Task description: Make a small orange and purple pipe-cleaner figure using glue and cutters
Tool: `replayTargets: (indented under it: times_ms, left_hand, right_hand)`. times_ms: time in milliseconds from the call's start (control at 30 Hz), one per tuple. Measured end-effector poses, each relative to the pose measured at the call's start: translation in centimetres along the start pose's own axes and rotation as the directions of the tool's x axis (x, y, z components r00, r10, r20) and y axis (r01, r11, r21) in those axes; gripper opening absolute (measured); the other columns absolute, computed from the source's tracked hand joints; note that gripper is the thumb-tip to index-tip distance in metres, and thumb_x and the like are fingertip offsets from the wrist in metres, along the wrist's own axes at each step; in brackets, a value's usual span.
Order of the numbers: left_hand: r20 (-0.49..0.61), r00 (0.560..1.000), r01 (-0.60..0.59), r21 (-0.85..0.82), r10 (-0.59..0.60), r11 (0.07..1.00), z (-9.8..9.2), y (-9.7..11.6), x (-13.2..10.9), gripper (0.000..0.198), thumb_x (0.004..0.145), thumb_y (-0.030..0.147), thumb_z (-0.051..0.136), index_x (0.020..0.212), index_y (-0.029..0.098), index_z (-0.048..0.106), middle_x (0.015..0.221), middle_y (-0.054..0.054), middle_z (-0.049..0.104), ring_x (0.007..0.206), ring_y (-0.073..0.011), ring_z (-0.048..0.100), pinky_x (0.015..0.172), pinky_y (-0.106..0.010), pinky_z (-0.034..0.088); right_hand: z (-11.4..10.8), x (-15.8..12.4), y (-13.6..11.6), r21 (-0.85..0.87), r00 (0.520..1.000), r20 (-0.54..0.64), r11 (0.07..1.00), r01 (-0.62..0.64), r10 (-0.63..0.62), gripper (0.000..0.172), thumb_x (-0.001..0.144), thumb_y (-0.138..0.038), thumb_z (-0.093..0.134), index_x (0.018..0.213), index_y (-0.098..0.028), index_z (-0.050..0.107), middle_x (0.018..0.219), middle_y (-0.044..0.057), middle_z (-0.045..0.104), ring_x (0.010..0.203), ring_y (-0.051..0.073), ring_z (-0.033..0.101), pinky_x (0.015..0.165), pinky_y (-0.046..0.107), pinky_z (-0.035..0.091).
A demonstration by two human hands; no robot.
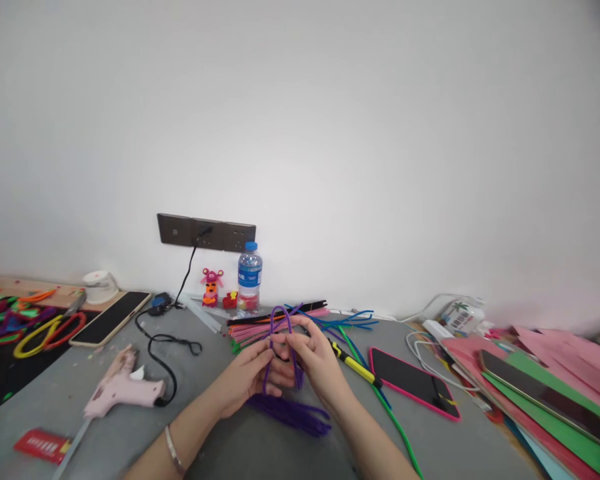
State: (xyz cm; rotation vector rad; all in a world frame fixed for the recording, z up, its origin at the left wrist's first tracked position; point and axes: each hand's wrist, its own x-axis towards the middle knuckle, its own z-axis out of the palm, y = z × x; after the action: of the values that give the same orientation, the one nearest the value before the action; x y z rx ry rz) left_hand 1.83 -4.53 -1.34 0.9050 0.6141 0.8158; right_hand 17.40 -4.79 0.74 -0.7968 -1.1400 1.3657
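Note:
A looped purple pipe cleaner (pixel 281 309) is held up between both hands at the middle of the view. My left hand (pixel 253 375) has its fingers closed on its left side, near the bend. My right hand (pixel 307 353) pinches the same pipe cleaner from the right, its fingertips close to those of the left. Below the hands, a bundle of purple pipe cleaners (pixel 300 417) lies on the grey table (pixel 240 447). Behind them are bundles of pink, black, green and blue pipe cleaners (pixel 360 321).
A pink glue gun (pixel 125 392), a phone (pixel 113 319) and scissors (pixel 43 337) lie left. A bottle (pixel 250 280) stands by the wall. Right are a yellow cutter (pixel 357 367), a pink-edged phone (pixel 414 383) and coloured sheets (pixel 540 400) under another phone (pixel 550 397).

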Motion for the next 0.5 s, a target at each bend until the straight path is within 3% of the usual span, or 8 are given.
replayTargets:
  times_ms: [33,133,367,500]
  left_hand:
    - [-0.017,1.000,-0.013,-0.003,0.013,1.000,-0.1,0.0,0.0,0.033,0.079,0.042,0.068,0.097,0.016,0.059,0.075,-0.004,0.068,0.067,-0.0159,0.067,0.061,-0.027,0.052]
    - [-0.081,0.994,-0.074,-0.009,0.073,0.997,-0.3,0.0,0.0,0.032,0.080,0.041,0.068,0.097,0.015,0.060,0.071,-0.003,0.067,0.065,-0.0144,0.066,0.061,-0.026,0.051]
    - [-0.148,0.983,-0.113,-0.004,0.112,0.994,-0.4,0.6,0.2,0.037,0.076,0.043,0.071,0.096,0.014,0.059,0.070,-0.004,0.068,0.060,-0.0161,0.065,0.059,-0.028,0.050]
    - [-0.117,0.984,-0.131,0.021,0.132,0.991,-0.3,0.7,0.2,0.038,0.076,0.049,0.068,0.091,0.015,0.056,0.059,0.003,0.058,0.042,-0.0068,0.048,0.044,-0.020,0.034]
  right_hand:
    - [0.3,0.5,0.1,-0.006,1.000,0.011,1.000,-0.010,0.010,0.030,0.077,-0.041,0.071,0.092,-0.023,0.052,0.067,-0.002,0.066,0.061,0.014,0.057,0.058,0.024,0.041]
    - [0.9,1.8,0.6,-0.115,0.999,-0.011,0.993,0.040,-0.042,0.029,0.075,-0.042,0.071,0.072,-0.021,0.052,0.064,-0.003,0.060,0.057,0.011,0.050,0.055,0.023,0.037]
    - [1.3,2.8,2.4,-0.194,0.997,0.067,0.980,0.054,-0.042,0.031,0.070,-0.045,0.074,0.070,-0.020,0.057,0.054,-0.007,0.050,0.048,0.010,0.043,0.049,0.022,0.035]
    - [1.3,2.8,2.7,-0.178,0.993,0.106,0.981,0.070,-0.052,0.031,0.074,-0.048,0.071,0.072,-0.022,0.055,0.054,-0.006,0.052,0.049,0.012,0.048,0.053,0.024,0.040]
